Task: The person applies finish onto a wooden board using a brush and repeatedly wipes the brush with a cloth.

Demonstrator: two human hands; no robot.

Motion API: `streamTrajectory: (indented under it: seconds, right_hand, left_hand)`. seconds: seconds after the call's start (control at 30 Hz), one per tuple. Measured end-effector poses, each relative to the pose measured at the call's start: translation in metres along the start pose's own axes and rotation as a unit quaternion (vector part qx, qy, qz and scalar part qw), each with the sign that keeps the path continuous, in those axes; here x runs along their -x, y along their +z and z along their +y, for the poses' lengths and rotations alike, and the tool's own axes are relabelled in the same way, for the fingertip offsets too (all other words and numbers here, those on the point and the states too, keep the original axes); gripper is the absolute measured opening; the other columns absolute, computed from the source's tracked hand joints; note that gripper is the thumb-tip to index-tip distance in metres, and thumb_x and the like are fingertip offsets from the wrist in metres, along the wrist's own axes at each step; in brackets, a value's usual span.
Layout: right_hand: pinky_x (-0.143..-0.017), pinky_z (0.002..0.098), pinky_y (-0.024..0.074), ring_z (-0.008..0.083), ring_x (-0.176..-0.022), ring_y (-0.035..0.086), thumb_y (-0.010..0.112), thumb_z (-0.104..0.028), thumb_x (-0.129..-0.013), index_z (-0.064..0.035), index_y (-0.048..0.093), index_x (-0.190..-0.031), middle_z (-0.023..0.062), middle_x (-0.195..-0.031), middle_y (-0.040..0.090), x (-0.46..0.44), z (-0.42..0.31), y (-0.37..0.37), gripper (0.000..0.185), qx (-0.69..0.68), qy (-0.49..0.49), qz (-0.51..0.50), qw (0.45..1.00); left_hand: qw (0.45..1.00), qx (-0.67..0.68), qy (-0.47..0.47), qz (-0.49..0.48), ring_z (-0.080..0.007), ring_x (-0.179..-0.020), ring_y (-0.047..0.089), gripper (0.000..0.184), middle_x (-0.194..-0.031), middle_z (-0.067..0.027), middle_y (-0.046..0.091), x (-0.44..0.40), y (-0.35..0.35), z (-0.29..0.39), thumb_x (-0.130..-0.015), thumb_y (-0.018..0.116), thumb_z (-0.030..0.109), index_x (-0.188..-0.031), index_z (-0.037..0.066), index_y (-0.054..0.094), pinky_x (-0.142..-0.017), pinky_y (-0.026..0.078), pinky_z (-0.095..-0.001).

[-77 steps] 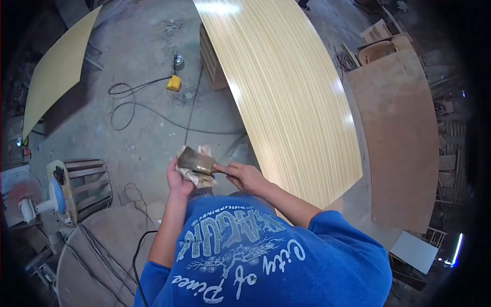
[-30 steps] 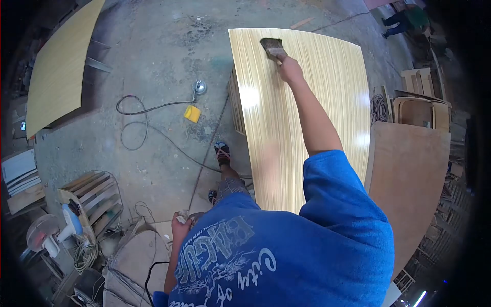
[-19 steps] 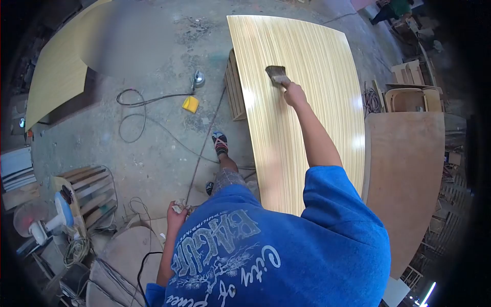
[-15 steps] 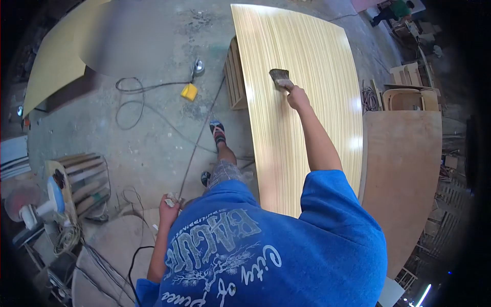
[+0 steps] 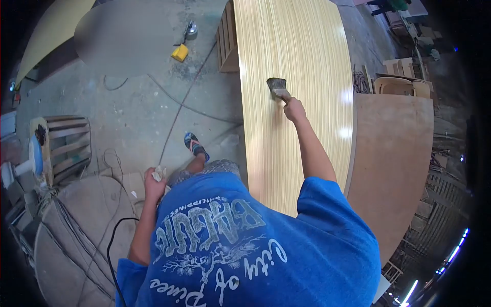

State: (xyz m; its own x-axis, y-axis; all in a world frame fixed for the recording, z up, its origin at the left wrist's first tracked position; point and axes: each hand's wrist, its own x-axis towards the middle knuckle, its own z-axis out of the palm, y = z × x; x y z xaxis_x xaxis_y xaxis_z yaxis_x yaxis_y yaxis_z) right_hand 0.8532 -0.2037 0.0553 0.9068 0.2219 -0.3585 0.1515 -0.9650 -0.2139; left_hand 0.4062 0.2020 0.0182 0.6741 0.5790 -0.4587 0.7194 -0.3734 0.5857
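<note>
In the head view, the person's right hand (image 5: 295, 110) is closed around the handle of a wide, flat paintbrush with dark bristles (image 5: 278, 87), the fingers wrapped with no visible gap. The brush is over the middle stretch of a long, glossy, pale yellow panel with a fine striped wood grain (image 5: 302, 56), nearer its left edge than its right, bristles pointing away from the person and apparently resting on the face. Light glares along the panel's right edge.

The left hand (image 5: 152, 185) hangs low beside the body, fingers curled around a crumpled, off-white cloth (image 5: 159, 174) that pokes out at the top; how tightly it grips cannot be told.

A slatted wooden crate (image 5: 227, 41) stands under the panel's left edge. To the panel's right lies a large, flat, brown wooden board (image 5: 391, 153). On the grey concrete floor (image 5: 138, 117), left of the panel, are a yellow, block-shaped object (image 5: 179, 52) and, just beyond it, a rounded silver object (image 5: 191, 29). A foot in a strapped sandal (image 5: 195, 145) shows near the left hand. Another person (image 5: 386, 6) is partly visible, well apart, at the upper right.
</note>
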Motion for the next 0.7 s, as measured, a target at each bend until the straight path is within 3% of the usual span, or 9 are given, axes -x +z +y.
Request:
streamTrajectory:
  seconds: [0.2, 0.37, 0.7]
  right_hand:
    - [-0.085, 0.0463, 0.0551, 0.0371, -0.097, 0.068, 0.05, 0.0, -0.083, -0.0233, 0.065, -0.127, 0.0197, -0.106, 0.07, 0.098, 0.032, 0.034, 0.052, 0.024, 0.013, -0.011, 1.0]
    - [-0.087, 0.0477, 0.0543, 0.0406, -0.099, 0.066, 0.051, -0.003, -0.083, -0.0173, 0.065, -0.127, 0.0246, -0.108, 0.068, 0.184, 0.067, 0.065, 0.049, -0.02, -0.006, -0.007, 1.0]
    - [-0.091, 0.0456, 0.0533, 0.0391, -0.104, 0.065, 0.05, -0.003, -0.084, -0.0133, 0.064, -0.128, 0.0236, -0.111, 0.067, 0.338, 0.126, 0.122, 0.048, 0.003, 0.031, -0.045, 0.999]
  left_hand:
    - [0.998, 0.031, 0.045, 0.026, -0.0407, -0.134, 0.043, 0.053, -0.141, -0.0267, 0.045, 0.083, 0.035, -0.017, -0.068, 0.069, 0.006, -0.12, 0.002, 0.058, -0.112, 0.037, -0.042]
    - [0.996, 0.042, 0.072, 0.016, -0.0415, -0.136, 0.041, 0.056, -0.144, -0.0259, 0.042, 0.18, 0.055, -0.021, -0.067, 0.067, 0.004, -0.122, 0.006, 0.058, -0.111, 0.038, -0.043]
    - [0.996, 0.04, 0.077, -0.009, -0.0423, -0.136, 0.041, 0.061, -0.149, -0.0258, 0.034, 0.307, 0.071, -0.095, -0.065, 0.067, 0.003, -0.125, 0.008, 0.056, -0.109, 0.04, -0.0438]
